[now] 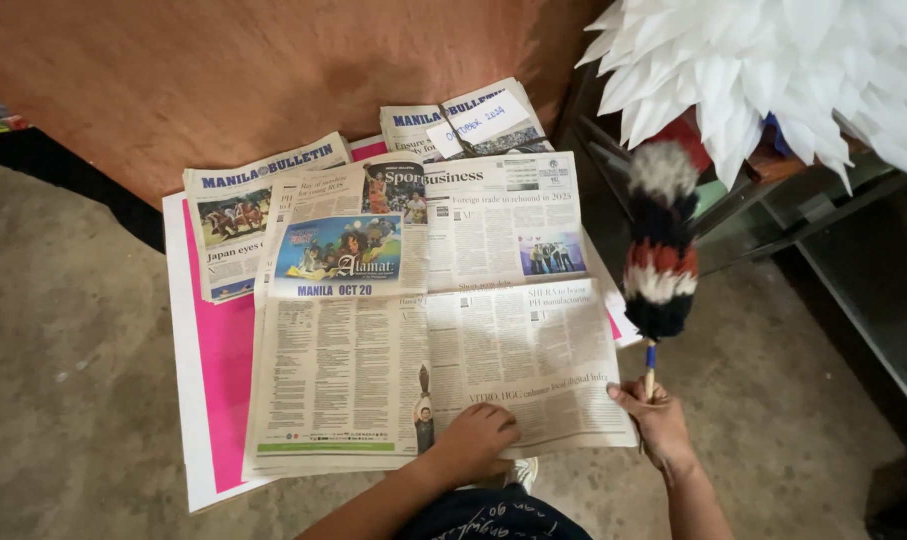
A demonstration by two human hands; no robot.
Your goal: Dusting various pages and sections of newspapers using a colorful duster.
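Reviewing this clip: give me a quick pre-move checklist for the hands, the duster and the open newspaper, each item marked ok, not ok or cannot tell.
1. Left hand pressing flat on the open newspaper: ok.
2. Right hand gripping the feather duster by its handle: ok.
3. Duster head off the paper, held upright beside its right edge: ok.
4. Open newspaper lying flat and fully spread: ok.
5. Pink board under the papers sitting flat on the floor: cannot tell.

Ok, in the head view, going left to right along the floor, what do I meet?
Pink board → open newspaper → left hand resting on the page → right hand → feather duster it holds upright → shelf frame.
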